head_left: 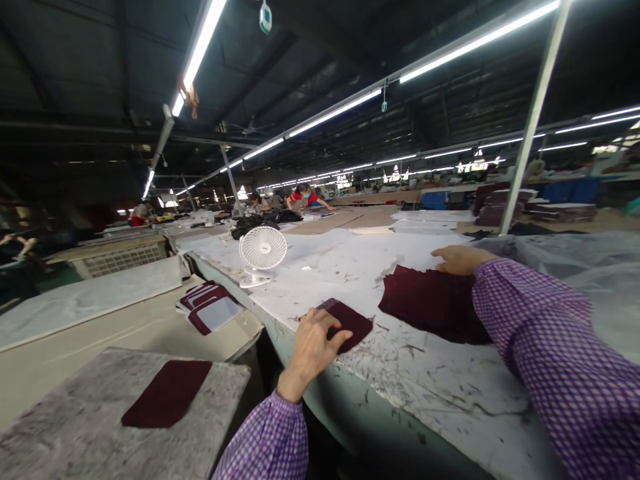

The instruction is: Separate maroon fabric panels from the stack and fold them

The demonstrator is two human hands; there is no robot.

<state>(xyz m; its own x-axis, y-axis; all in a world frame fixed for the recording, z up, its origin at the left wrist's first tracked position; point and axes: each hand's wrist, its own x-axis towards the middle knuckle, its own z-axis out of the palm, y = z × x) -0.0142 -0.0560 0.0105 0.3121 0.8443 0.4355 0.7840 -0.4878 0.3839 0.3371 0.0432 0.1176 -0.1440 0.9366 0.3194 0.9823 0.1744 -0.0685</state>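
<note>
My left hand point(314, 343) rests at the left edge of a small dark maroon fabric piece point(354, 323) on the white tabletop. Its fingers bend over the cloth, while the thumb stands apart from them. Off to the right lies a larger maroon fabric pile point(433, 301) with a jagged left edge. Over the far side of that pile my right hand point(463, 259) reaches with its fingers stretched leftward; the sleeve covers part of the pile. Another maroon fabric piece point(167, 393) lies flat on a grey speckled board at lower left.
A small white fan point(263, 248) stands on the white table point(340, 260) near its left edge. Maroon pieces with pale panels point(209, 307) lie on the beige surface at left. A metal post point(535, 120) rises at right. Several people work farther back.
</note>
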